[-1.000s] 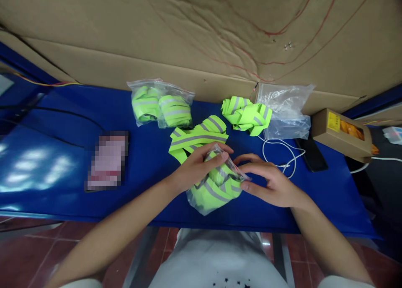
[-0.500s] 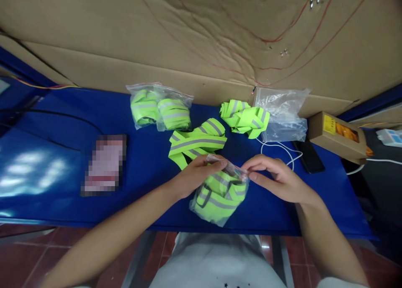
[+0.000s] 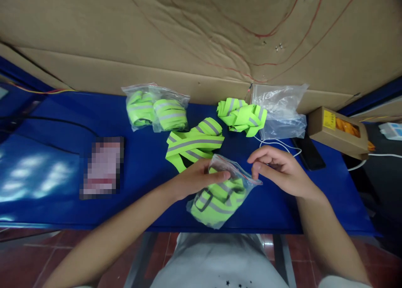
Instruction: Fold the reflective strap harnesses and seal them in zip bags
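A clear zip bag (image 3: pixel 193 210) lies near the front edge of the blue table, with a folded yellow-green reflective strap (image 3: pixel 216 208) and its black buckle inside. My left hand (image 3: pixel 201 178) grips the bag at its upper left, thumb on top and the other fingers behind. Just off the bag's top right corner is my right hand (image 3: pixel 278 168), fingers curved and apart, holding nothing; a fingertip is close to the bag's edge. Behind the left hand rests a loose reflective strap (image 3: pixel 196 143). Another bundled strap (image 3: pixel 245 115) sits farther back to the right.
Two bagged straps (image 3: pixel 169 114) stand at the back by the cardboard wall (image 3: pixel 141 40). Empty clear bags (image 3: pixel 279 105) lie back right, beside a black phone (image 3: pixel 310 154), a white cable and a cardboard box (image 3: pixel 337 133). A blurred-out flat object (image 3: pixel 103 164) is at left.
My right hand has come off the bag's top edge and moved slightly up. That corner of the bag now sticks out freely. My left hand keeps hold of the bag.
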The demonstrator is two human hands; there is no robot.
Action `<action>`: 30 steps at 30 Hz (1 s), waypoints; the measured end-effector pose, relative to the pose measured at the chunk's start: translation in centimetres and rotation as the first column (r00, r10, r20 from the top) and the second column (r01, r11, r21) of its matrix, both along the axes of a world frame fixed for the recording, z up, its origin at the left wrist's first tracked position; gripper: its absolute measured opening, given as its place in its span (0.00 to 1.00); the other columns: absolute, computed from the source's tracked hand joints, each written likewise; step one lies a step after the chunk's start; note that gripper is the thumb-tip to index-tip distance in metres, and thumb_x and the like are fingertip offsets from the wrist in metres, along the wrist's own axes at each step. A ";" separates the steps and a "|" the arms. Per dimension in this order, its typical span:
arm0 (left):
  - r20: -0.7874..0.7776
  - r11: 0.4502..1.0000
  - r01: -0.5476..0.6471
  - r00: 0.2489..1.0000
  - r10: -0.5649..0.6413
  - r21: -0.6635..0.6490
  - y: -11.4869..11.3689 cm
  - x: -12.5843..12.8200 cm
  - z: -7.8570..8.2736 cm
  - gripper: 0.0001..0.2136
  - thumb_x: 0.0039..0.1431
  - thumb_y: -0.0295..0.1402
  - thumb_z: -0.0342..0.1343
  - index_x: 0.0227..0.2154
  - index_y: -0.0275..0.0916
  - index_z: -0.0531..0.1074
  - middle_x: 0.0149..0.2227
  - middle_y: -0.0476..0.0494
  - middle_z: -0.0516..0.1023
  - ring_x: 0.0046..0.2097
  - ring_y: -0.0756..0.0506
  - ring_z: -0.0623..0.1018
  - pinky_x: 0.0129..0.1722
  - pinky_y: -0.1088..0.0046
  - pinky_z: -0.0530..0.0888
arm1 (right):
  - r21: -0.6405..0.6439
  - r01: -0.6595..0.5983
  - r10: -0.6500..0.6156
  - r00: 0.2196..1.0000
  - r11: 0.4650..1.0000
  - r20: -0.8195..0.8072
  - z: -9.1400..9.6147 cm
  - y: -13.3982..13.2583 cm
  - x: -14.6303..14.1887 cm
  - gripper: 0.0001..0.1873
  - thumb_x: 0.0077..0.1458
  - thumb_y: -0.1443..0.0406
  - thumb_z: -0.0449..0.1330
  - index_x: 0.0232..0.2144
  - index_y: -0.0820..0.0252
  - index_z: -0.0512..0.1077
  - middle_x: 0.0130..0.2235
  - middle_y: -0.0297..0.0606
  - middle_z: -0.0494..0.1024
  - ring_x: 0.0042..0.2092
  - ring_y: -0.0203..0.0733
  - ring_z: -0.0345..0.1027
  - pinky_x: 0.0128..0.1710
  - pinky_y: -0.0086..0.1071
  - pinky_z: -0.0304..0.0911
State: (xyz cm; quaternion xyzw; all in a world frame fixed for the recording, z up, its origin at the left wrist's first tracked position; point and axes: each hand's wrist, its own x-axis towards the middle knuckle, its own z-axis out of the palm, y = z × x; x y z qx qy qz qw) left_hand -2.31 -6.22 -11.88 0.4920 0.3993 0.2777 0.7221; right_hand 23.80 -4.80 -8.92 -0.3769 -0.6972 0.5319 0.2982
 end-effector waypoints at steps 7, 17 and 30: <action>-0.058 0.993 0.111 0.992 -0.108 0.038 -0.3 0.1 -0.8 0.19 0.59 0.48 0.66 0.46 0.40 0.82 0.47 0.40 0.84 0.51 0.37 0.81 0.49 0.65 0.76 | -0.038 -0.164 0.168 0.937 0.986 0.308 -1.8 0.7 0.0 0.20 0.57 0.57 0.71 0.48 0.56 0.74 0.38 0.34 0.77 0.37 0.37 0.71 0.33 0.27 0.66; -0.089 0.977 -0.063 0.993 0.082 0.205 -0.3 0.2 -0.9 0.23 0.68 0.53 0.52 0.46 0.40 0.82 0.45 0.42 0.84 0.48 0.40 0.81 0.52 0.66 0.74 | -0.136 0.059 -0.043 0.993 0.989 0.112 -0.5 1.3 0.7 0.19 0.66 0.52 0.61 0.49 0.59 0.77 0.37 0.39 0.81 0.34 0.37 0.74 0.32 0.29 0.70; -0.139 0.927 0.348 0.934 -0.330 0.140 -0.8 0.6 -1.5 0.20 0.64 0.51 0.59 0.43 0.38 0.81 0.39 0.44 0.83 0.41 0.42 0.80 0.41 0.70 0.74 | 0.166 -0.010 -0.012 0.991 0.986 0.134 -2.9 -1.0 -4.1 0.08 0.66 0.61 0.62 0.34 0.57 0.75 0.32 0.34 0.80 0.33 0.37 0.73 0.34 0.29 0.67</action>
